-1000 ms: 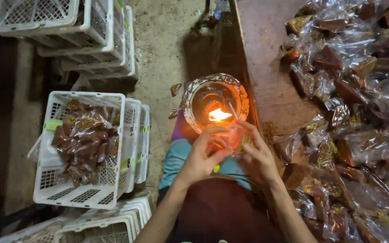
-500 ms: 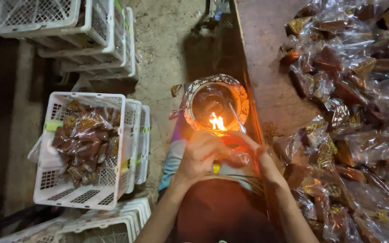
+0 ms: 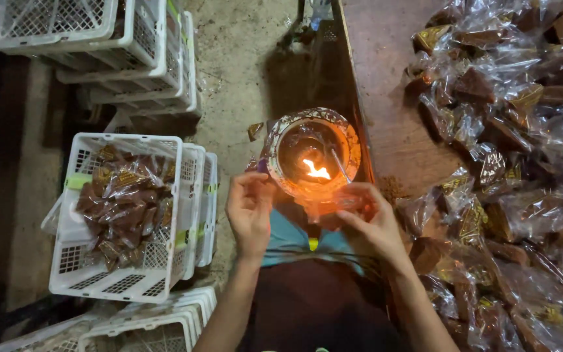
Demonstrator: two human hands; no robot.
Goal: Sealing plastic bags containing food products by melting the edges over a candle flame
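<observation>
Both hands are pinching a clear plastic packet (image 3: pixel 324 207) at the 6 o'clock rim of the glass bowl (image 3: pixel 275 140): left hand (image 3: pixel 250 212) gripping one end, right hand (image 3: pixel 371 221) the other. Flame (image 3: pixel 317 171) is burning inside the bowl, close to the fingers. Risk as I see it: thin crinkly film dipping too low could scorch or burn skin. Glossy packets (image 3: pixel 509 163) are piling on the wooden desk (image 3: pixel 386 78) at 3 o'clock; the white lattice crate (image 3: pixel 73 261) at 9 o'clock is holding more.

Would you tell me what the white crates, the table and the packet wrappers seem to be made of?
White crate: moulded plastic, matt, with lattice walls. Table: probably wood, a dull brown flat top. Packet wrappers: thin clear plastic film, glossy and crinkled, with the brown contents showing through.
</observation>
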